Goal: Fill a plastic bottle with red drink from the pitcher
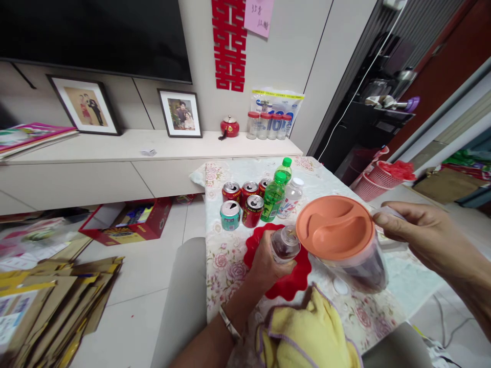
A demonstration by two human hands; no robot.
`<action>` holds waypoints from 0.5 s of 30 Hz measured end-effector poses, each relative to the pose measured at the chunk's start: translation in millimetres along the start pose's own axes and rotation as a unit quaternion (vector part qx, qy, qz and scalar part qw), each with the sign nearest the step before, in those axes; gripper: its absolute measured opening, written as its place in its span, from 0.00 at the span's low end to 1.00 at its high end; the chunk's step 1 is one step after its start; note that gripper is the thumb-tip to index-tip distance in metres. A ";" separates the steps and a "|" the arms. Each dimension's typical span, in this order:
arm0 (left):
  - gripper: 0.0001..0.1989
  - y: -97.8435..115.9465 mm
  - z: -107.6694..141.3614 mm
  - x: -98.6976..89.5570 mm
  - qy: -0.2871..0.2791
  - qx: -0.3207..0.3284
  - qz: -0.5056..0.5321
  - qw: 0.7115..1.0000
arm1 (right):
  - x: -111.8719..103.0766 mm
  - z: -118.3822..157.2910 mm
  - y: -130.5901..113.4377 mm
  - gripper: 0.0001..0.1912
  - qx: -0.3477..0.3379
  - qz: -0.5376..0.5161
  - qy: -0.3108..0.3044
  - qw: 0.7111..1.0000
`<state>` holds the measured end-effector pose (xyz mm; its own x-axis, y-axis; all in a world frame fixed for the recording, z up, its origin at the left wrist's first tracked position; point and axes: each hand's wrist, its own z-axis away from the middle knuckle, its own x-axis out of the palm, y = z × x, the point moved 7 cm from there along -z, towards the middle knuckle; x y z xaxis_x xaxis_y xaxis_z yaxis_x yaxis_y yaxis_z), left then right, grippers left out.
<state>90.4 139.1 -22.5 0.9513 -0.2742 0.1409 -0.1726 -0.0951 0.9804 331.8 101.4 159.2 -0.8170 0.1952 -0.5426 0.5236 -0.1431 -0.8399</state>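
Observation:
My left hand (267,263) is wrapped round a clear plastic bottle (284,245) with dark liquid inside and no cap on its mouth. Below them lies a red scalloped mat (293,282). My right hand (416,230) is closed on the handle of a clear pitcher (364,273), which also contains dark liquid and is tilted toward the bottle. An orange lid (335,227) covers the pitcher, its left edge close to the bottle's mouth; whether they touch I cannot tell. A bunched yellow cloth (310,332) sits at the table's near edge.
Behind my left hand stand red cans (253,210), a teal can (230,215), green bottles (274,197) and a clear white-capped bottle (293,197). A small white cap (340,286) lies by the pitcher. The flowered tablecloth (224,260) covers the table.

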 end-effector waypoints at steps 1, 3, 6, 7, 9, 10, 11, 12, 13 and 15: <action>0.29 0.1 0.0 0.0 0.000 -0.001 0.000 1.000 | -0.2 -0.3 0.4 0.28 0.001 -0.002 0.000 1.000; 0.30 -0.3 -0.1 0.2 -0.001 -0.002 -0.002 1.000 | -0.9 -0.6 0.9 0.28 0.001 -0.002 0.000 1.000; 0.29 -2.0 -0.2 0.4 -0.003 -0.004 -0.007 1.000 | -2.0 0.0 0.9 0.29 0.001 0.003 -0.002 1.000; 0.29 -2.4 -0.2 0.1 -0.002 -0.004 -0.009 1.000 | -2.3 0.4 0.6 0.29 0.002 0.004 -0.002 1.000; 0.29 -2.7 0.1 -0.4 0.000 -0.005 -0.012 1.000 | -2.8 1.2 -0.7 0.29 0.000 0.005 -0.001 1.000; 0.29 -2.5 0.3 -0.5 0.000 -0.005 -0.011 1.000 | -2.9 1.5 -1.4 0.29 0.000 0.005 0.000 1.000; 0.29 -2.1 0.4 -0.4 -0.001 -0.005 -0.010 1.000 | -3.0 1.6 -2.0 0.29 0.001 0.004 0.001 1.000; 0.29 -1.7 0.6 -0.3 -0.002 -0.005 -0.009 1.000 | -2.7 1.7 -2.4 0.29 0.003 0.003 -0.001 1.000; 0.28 -1.4 0.6 -0.3 -0.002 -0.005 -0.009 1.000 | -2.4 1.6 -2.5 0.29 0.005 0.003 -0.003 1.000; 0.28 -1.0 0.6 -0.5 0.000 -0.005 -0.008 1.000 | -1.8 1.5 -2.2 0.29 0.010 0.002 -0.007 1.000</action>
<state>89.9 138.8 -23.6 0.9538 -0.2732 0.1248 -0.1547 -0.0906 0.9838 331.7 99.9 162.0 -0.8181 0.1809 -0.5458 0.5225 -0.1624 -0.8370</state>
